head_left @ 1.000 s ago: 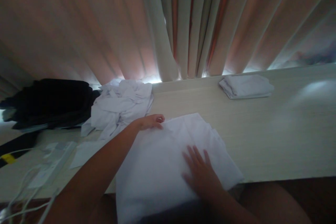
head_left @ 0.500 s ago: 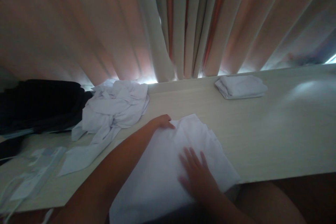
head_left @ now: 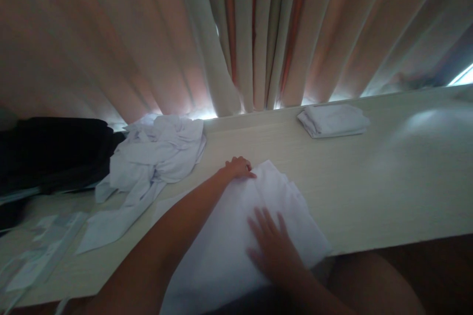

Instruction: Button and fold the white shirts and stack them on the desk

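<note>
At the worktop's near edge: both hands on a white cloth [head_left: 236, 236].
Left hand [head_left: 240, 167] curls its grip on the cloth's far corner; right hand [head_left: 271, 246] lies flat, fingers spread, pressing the cloth, which overhangs the near edge. Crumpled white garments [head_left: 158, 150] lie far-left, a folded stack [head_left: 332, 120] along the far edge by the curtain [head_left: 236, 34].

white cloth [head_left: 236, 236] | partly folded, flat | table's near edge, overhanging toward person
</note>
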### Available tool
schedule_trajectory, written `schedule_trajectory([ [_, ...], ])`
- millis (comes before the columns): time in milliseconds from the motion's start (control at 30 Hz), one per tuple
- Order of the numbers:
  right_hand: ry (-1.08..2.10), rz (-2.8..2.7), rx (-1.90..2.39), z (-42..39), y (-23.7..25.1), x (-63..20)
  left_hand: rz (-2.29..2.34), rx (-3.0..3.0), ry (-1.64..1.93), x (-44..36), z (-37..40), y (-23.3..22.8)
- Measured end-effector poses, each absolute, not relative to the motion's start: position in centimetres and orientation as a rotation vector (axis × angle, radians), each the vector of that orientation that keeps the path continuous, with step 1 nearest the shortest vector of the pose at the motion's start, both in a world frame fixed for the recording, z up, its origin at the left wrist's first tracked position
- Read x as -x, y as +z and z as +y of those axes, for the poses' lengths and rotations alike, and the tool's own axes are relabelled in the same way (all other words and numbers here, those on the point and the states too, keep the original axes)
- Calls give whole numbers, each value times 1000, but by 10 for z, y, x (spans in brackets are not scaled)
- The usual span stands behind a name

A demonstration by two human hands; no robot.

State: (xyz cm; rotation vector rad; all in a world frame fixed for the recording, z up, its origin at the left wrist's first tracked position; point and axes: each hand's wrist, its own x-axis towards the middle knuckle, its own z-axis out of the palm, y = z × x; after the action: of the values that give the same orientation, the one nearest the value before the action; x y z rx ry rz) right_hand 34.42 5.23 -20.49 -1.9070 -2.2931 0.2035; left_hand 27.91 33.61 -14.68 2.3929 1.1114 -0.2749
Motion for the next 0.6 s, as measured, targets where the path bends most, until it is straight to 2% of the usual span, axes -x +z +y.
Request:
schedule_trajectory([
  [600,352,-2213,1852,49,-208,-347,860,-2156,-27,-291,350,-135],
])
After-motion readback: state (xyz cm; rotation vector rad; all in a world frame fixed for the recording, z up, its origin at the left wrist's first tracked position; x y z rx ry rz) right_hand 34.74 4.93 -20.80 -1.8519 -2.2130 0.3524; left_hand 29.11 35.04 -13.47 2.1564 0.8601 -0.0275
